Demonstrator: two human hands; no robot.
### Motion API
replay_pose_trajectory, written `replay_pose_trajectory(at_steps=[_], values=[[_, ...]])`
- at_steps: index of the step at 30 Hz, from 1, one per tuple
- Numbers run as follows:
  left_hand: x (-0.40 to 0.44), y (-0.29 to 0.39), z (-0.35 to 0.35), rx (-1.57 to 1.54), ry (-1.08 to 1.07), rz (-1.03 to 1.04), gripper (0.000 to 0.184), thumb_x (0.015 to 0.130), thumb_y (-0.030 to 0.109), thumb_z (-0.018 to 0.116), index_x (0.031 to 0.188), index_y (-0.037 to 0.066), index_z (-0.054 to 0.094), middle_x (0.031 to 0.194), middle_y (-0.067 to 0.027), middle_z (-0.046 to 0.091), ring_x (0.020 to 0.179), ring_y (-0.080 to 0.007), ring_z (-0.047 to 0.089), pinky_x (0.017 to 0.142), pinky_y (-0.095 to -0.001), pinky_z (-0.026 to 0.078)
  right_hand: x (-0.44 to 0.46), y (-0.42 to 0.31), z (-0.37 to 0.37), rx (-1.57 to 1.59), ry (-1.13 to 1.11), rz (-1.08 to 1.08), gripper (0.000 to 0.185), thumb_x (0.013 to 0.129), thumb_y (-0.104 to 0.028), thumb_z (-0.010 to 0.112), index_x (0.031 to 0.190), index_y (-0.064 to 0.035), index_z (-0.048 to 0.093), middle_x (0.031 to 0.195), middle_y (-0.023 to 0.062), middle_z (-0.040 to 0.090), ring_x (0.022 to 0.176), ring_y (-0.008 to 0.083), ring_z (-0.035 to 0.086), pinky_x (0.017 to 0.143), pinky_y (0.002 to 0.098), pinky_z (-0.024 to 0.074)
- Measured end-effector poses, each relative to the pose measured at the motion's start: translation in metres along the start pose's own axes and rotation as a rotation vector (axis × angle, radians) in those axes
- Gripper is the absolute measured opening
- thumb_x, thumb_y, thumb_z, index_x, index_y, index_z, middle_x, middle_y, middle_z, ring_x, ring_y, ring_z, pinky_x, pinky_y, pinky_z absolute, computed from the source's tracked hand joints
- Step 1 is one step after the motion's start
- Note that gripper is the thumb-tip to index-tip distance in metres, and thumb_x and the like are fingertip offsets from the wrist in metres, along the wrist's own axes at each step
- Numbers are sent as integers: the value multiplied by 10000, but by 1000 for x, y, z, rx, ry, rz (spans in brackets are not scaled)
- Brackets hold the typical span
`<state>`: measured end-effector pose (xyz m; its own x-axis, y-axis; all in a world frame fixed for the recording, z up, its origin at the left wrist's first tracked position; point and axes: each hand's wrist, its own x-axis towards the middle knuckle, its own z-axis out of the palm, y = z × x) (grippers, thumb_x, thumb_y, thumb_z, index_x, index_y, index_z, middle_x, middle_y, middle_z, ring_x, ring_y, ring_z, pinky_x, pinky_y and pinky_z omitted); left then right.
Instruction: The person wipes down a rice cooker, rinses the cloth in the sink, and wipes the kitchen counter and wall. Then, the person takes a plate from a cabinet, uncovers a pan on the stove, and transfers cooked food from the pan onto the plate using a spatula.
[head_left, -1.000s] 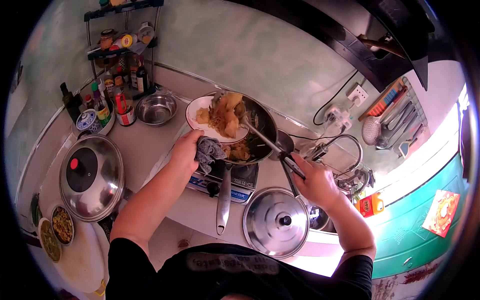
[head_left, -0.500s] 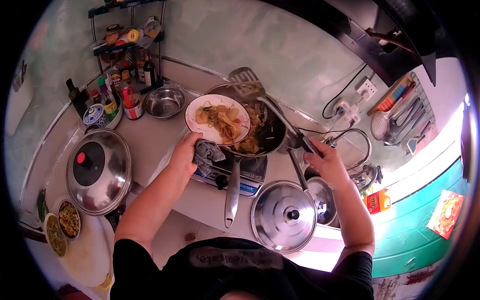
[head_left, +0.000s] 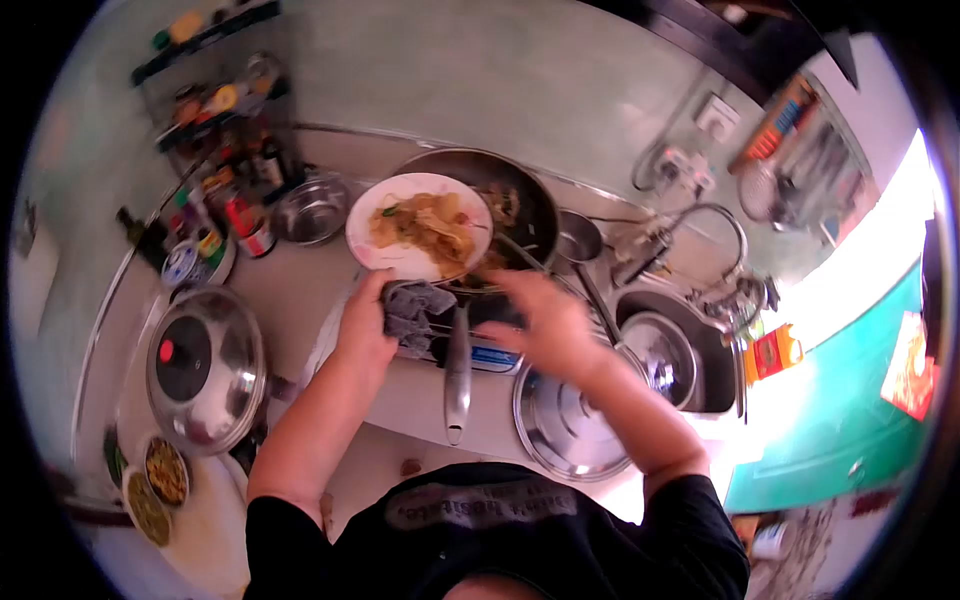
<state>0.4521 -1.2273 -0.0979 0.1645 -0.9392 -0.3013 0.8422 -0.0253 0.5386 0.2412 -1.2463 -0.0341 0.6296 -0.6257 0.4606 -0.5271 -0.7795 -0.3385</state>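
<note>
In the head view my left hand grips the near edge of a white plate, with a crumpled grey cloth at its fingers. Sliced, browned food lies on the plate, which is tilted a little above the frying pan. More food shows inside the pan, and its metal handle points toward me. My right hand is blurred in front of the pan, its fingers apart and nothing visible in them. The spatula's shaft slants across the pan; its head is hidden.
A ladle rests right of the pan, near the sink. One pot lid lies below; a lidded pan stands at left. A metal bowl and several bottles line the back left. Two food bowls sit lower left.
My right hand has let go of the spatula and moved left and down toward the pan handle. The spatula has dropped into the pan. My view has shifted slightly; my left hand still holds the plate.
</note>
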Motion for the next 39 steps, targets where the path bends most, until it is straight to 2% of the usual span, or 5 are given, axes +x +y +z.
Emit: replay_pose_trajectory(at_steps=[7, 18, 22, 25, 39], values=[[-7, -1, 9, 129, -171, -9, 350, 816, 258, 454, 1076, 28, 499, 1025, -92, 578, 928, -216, 563, 815, -329, 453, 10, -29, 61, -14, 101, -240, 252, 694, -153, 579, 892, -31, 483, 801, 118, 506, 707, 268, 538, 604, 349, 445], [8, 20, -18, 229, 6, 96, 332, 780, 203, 548, 1066, 47, 482, 1031, -109, 553, 940, -226, 565, 711, -305, 506, -224, 88, -64, 832, 700, 749, 247, 765, -64, 474, 1005, -29, 523, 1035, 83, 533, 948, 160, 500, 846, 280, 381], [11, 24, -23, 222, -8, 129, 330, 777, 165, 545, 1067, 22, 480, 1032, -126, 552, 948, -255, 560, 702, -300, 511, -332, 142, -51, 90, 821, 1174, 212, 775, -80, 517, 977, -18, 513, 812, 103, 597, 754, 167, 571, 668, 268, 459], [12, 27, -31, 222, -192, 107, 345, 771, 141, 548, 1082, 15, 473, 1033, -127, 551, 937, -264, 561, 736, -324, 503, -417, 181, -11, -297, 137, 1458, 268, 733, -138, 539, 970, -16, 512, 954, 187, 566, 893, 388, 519, 793, 386, 430], [-27, 29, -23, 117, 102, 273, 341, 812, 182, 479, 1097, 3, 424, 982, -124, 555, 805, -265, 595, 671, -305, 510, -57, 88, -36, 130, -102, 489, 512, 772, -316, 564, 1191, -61, 421, 1094, 219, 498, 868, 364, 545, 786, 386, 424]])
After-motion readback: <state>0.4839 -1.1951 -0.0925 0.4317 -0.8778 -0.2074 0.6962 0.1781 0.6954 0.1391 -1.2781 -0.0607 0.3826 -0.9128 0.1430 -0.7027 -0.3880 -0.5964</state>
